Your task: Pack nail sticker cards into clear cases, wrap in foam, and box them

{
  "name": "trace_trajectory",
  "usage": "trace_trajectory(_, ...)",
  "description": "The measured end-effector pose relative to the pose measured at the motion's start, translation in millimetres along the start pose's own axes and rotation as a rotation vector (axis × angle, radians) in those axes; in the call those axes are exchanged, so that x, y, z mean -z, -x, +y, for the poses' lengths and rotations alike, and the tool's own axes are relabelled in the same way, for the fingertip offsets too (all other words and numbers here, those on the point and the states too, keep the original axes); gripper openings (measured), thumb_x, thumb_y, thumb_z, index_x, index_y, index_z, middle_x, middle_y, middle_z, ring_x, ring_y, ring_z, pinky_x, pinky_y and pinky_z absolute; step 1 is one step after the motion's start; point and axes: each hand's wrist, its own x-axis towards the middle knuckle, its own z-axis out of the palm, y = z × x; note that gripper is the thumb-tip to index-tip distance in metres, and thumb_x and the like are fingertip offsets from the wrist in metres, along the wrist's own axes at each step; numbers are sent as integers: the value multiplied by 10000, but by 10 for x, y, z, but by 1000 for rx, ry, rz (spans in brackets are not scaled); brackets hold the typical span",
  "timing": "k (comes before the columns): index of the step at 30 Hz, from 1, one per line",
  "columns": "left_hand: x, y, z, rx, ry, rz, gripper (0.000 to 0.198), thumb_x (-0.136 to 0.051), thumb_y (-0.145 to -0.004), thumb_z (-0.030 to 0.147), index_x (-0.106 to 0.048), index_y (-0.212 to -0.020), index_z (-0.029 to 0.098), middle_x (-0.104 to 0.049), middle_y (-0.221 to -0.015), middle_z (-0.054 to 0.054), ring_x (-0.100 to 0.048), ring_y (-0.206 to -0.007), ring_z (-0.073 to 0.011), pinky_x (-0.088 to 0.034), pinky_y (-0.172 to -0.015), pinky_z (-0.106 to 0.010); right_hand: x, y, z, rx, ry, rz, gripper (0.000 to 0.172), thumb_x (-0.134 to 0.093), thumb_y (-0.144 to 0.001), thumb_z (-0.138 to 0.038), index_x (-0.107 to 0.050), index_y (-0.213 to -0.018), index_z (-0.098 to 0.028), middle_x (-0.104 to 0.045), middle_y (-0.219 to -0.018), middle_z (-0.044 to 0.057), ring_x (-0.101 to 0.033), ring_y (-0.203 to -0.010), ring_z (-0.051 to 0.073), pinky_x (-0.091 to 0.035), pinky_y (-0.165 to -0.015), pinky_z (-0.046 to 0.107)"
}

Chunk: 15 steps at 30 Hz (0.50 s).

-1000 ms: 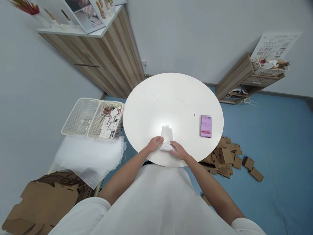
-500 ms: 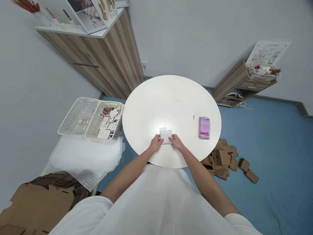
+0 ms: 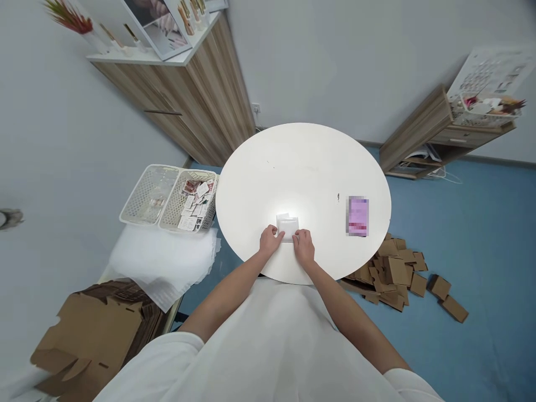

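Observation:
A small folded packet of white foam sheet (image 3: pixel 288 228) lies near the front edge of the round white table (image 3: pixel 301 162), with a flap showing along its far side. My left hand (image 3: pixel 270 241) grips its left side, thumb on the near left corner and fingers curled. At the near right corner, my right hand (image 3: pixel 304 247) pinches the packet, the fingers bent inward. What is inside the wrapping is hidden.
A pixelated purple item (image 3: pixel 357 216) lies on the table's right. To the left are white baskets (image 3: pixel 167 223) with cards and small bags, foam sheets (image 3: pixel 163 251) and flat cardboard boxes (image 3: pixel 96 335). Folded boxes (image 3: pixel 397 271) lie on the floor at right. A cabinet (image 3: pixel 201 89) stands behind.
My right hand has shifted from the packet's right side to its near right corner, with the fingers more curled. The left hand stays at the left side. The whole view has turned slightly.

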Motion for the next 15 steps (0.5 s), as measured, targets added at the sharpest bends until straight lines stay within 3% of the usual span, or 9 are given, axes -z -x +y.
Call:
trace_trajectory(5, 5, 16, -5, 79, -21, 41, 400, -551, -702, 445, -500, -983, 165, -518, -1033, -113, -523, -910, -218, -417, -745, -335, -61, 101, 39, 42, -68, 20, 254, -391, -790, -266, -466, -1026, -208, -395, -1157, 99, -389, -1079, 227, -393, -823, 374)
trace_trajectory(8, -9, 34, -19, 38, 41, 42, 457, -541, -725, 398, -460, -1111, 166, -498, -1083, -125, -533, -879, -199, -427, -742, -326, -93, 159, 35, 30, -143, 5, 346, -418, -765, -240, -424, -1108, -205, -347, -1260, 108, -307, -1179, 246, -335, -908, 425)
trace_trajectory(12, -41, 17, -24, -70, 97, -73, 264, -453, -784, 270, -539, -1023, 199, -577, -925, -57, -551, -800, -169, -436, -732, -311, -63, 153, 20, -40, -289, -64, 437, -422, -734, -229, -380, -1168, -208, -419, -1242, 90, -389, -1122, 225, -376, -873, 400)
trace_trajectory(15, -37, -14, -42, -74, 148, -116, 280, -452, -788, 252, -529, -1053, 209, -607, -897, -35, -563, -782, -161, -442, -737, -310, -26, 115, -26, -128, -345, -84, 405, -405, -729, -247, -411, -1132, -204, -472, -1198, 78, -487, -972, 193, -430, -796, 349)
